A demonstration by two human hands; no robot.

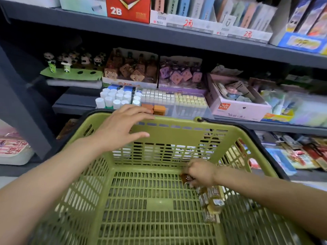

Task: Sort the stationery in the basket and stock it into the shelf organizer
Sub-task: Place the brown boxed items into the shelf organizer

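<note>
Fingers of my right hand [200, 173] pinch one brown packet [187, 179] off the pile [210, 204] at the basket [169, 133] floor's right; I'd lift it clear singly, left hand [120, 128] spread flat, steadying the far rim.

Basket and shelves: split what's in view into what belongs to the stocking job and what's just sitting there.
Job:
- green basket
- small brown wrapped items in its right corner
- right hand gripping one of them
- left hand over the far rim
- clear organizer with orange blocks

Just there:
- red 2B box
- panda figures
- pink box
</note>
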